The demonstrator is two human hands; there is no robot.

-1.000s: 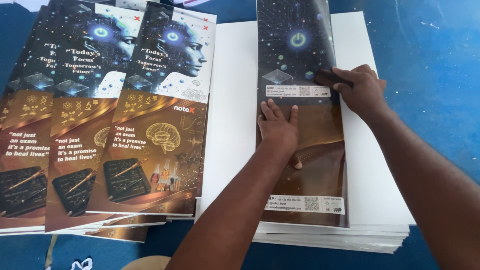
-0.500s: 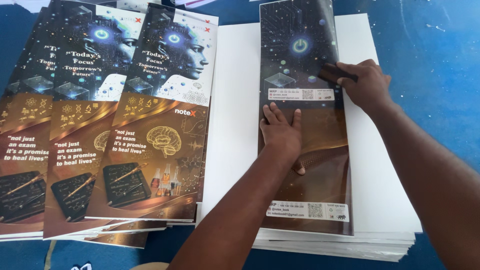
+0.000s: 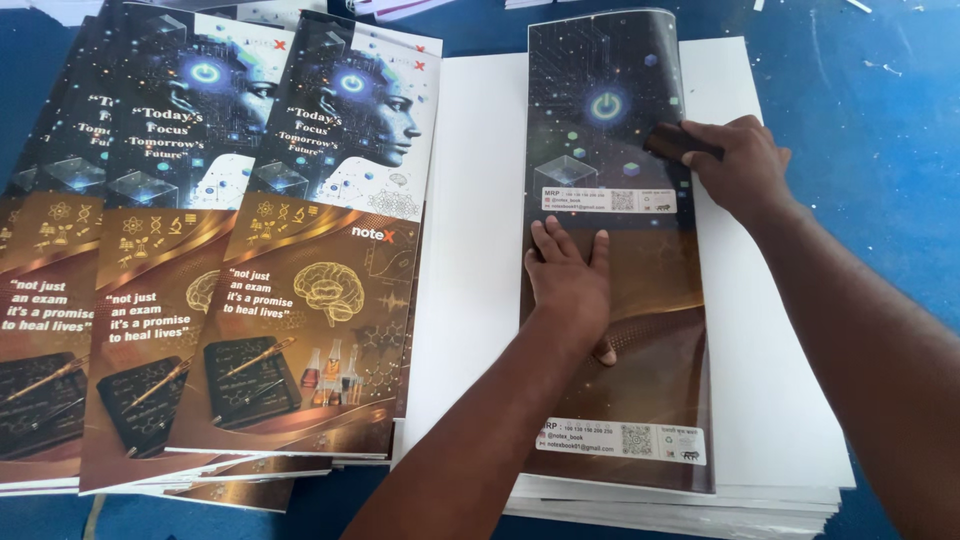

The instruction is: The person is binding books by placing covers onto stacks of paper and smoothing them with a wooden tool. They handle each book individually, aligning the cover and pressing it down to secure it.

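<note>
Folded glossy cover sheet (image 3: 612, 250), dark blue above and brown below, lies lengthwise on a stack of white sheets (image 3: 470, 200) on the blue table (image 3: 880, 120). Left hand (image 3: 570, 285) flat on its middle, fingers spread, gripping nothing; right hand (image 3: 735, 165) closed round a small dark block (image 3: 668, 142) pressed to the sheet's right edge. Fanned printed covers (image 3: 250, 260) lie just left of the stack.

Both forearms are bare, with no sleeves, watch or bands showing beside the white stack (image 3: 770, 400). The left hand (image 3: 570, 285) and right hand (image 3: 740, 165) wear no gloves or rings; nails are short.
</note>
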